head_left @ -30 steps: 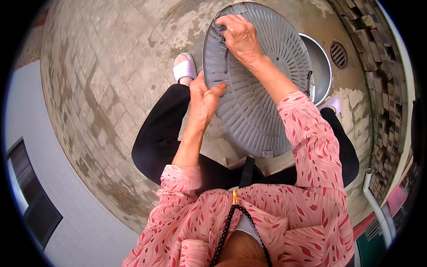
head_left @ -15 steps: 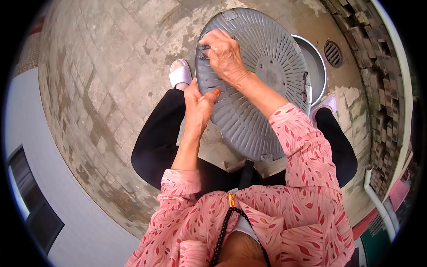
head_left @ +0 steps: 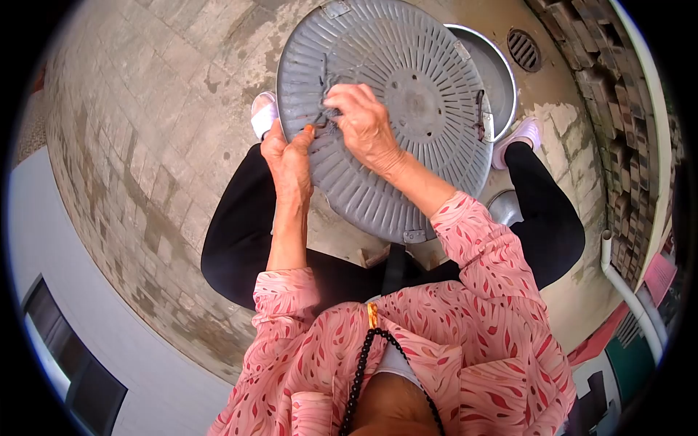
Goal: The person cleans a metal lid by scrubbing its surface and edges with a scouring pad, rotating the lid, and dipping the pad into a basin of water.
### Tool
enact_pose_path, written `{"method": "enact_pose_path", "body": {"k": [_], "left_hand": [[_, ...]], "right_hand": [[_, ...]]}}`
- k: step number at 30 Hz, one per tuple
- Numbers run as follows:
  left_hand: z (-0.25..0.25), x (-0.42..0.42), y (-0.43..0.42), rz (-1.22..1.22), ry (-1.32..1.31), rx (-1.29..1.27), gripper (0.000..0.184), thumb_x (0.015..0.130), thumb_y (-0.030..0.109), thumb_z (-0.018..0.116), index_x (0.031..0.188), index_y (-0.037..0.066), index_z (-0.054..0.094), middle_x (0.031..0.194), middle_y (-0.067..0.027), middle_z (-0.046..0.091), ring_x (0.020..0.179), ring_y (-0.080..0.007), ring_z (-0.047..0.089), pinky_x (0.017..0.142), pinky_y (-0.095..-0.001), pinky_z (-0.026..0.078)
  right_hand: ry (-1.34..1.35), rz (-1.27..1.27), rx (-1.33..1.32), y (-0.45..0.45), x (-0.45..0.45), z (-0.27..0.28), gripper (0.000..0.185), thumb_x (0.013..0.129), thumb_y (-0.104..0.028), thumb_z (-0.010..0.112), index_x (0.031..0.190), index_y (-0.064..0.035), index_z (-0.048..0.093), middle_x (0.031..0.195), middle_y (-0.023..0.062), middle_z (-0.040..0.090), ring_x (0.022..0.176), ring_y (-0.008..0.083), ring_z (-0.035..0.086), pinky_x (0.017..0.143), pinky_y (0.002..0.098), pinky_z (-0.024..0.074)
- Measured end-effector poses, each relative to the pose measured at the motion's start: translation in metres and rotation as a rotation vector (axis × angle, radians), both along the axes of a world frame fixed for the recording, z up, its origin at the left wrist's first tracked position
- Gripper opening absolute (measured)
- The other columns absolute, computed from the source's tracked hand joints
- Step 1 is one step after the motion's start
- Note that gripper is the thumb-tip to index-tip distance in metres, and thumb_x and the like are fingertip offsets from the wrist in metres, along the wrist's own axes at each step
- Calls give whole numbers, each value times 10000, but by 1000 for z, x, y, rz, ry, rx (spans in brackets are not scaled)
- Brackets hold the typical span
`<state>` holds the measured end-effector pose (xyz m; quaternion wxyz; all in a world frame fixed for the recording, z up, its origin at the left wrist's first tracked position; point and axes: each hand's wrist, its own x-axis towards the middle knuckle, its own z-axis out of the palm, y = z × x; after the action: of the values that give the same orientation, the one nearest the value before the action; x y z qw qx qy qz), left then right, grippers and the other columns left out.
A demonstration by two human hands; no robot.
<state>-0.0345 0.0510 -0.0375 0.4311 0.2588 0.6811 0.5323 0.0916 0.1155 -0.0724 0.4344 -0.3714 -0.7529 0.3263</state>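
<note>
A large round grey metal steamer rack (head_left: 414, 105) with radiating slots leans tilted in front of me, between my knees. My left hand (head_left: 289, 158) grips its left rim, thumb on top and fingers out of sight underneath. My right hand (head_left: 366, 127) is closed on a dark, stringy wad of steel wool (head_left: 332, 115), pressed against the slotted face near the left thumb. Part of the wad is hidden by the fingers. A dark wire handle (head_left: 480, 116) sits on the rack's right side.
A metal basin (head_left: 507, 54) stands behind the rack's right edge. A smaller metal bowl (head_left: 505, 207) is partly hidden by my right leg. There is a floor drain (head_left: 524, 50) beyond the basin, near stacked bricks (head_left: 618, 131). Wet patches mark the paved ground (head_left: 160, 131).
My right hand has moved with the steel wool from the rack's upper left rim inward and towards me. The left hand keeps its hold on the rim. The whole view has shifted slightly.
</note>
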Motion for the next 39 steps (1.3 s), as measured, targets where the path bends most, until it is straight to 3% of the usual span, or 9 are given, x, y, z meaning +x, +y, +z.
{"method": "enact_pose_path", "body": {"k": [11,14,15,18,20,22,28,34,39], "left_hand": [[48,-17,1,138,41,106,250,818,-12,590,1067,-36,602,937,-111,658,763,-166,638,713,-287,527],[48,-13,4,164,81,119,248,816,-11,609,1064,-24,604,955,-96,658,806,-154,631,749,-282,517],[44,-16,1,170,108,86,260,816,-5,618,1075,-22,598,961,-91,658,811,-146,628,761,-278,511],[36,-21,0,142,32,87,280,830,-22,593,1110,-18,577,981,-84,650,842,-126,611,782,-266,492],[36,-19,0,105,68,84,280,826,-13,600,1104,-15,580,978,-82,648,838,-128,611,785,-273,492],[37,-15,1,119,47,85,279,816,30,626,1090,-11,585,962,-81,649,821,-137,616,768,-276,497],[48,-27,10,108,-183,-72,241,853,159,623,1041,13,585,912,-98,646,769,-176,633,694,-316,527],[29,-30,-2,157,-200,6,193,881,103,582,1036,-8,555,923,-118,640,753,-186,627,692,-339,534],[33,-13,7,162,-147,16,174,904,91,541,1034,-23,568,912,-89,631,764,-146,595,713,-301,499]], "right_hand": [[-384,-826,-87,72,245,-175,227,724,-55,648,946,-60,598,910,147,640,868,360,590,789,453,446],[-632,-914,-468,65,280,-243,203,766,-46,646,964,-53,609,899,141,656,846,339,610,803,431,461],[-627,-907,-721,60,272,-242,191,787,-39,638,977,-49,614,887,134,661,826,307,621,800,403,470],[443,-900,-797,65,216,-226,184,824,-27,614,1005,-52,626,889,115,670,809,218,621,793,329,472],[179,-763,-619,55,161,-164,200,823,-4,597,1014,-53,625,907,82,674,822,158,599,802,287,460],[-44,-578,-252,35,89,-115,218,769,16,618,979,-36,590,1051,139,656,975,290,627,864,343,465],[290,-1,-167,-33,-38,17,241,787,54,540,1007,-45,554,1214,146,578,1151,315,544,1005,429,407],[-78,-253,-172,12,32,-68,242,787,60,523,1009,-25,567,1195,178,590,1142,329,550,1033,456,372],[116,-255,-109,0,-25,-21,271,804,62,489,1059,-3,556,1212,230,563,1153,375,532,1027,469,370]]}}
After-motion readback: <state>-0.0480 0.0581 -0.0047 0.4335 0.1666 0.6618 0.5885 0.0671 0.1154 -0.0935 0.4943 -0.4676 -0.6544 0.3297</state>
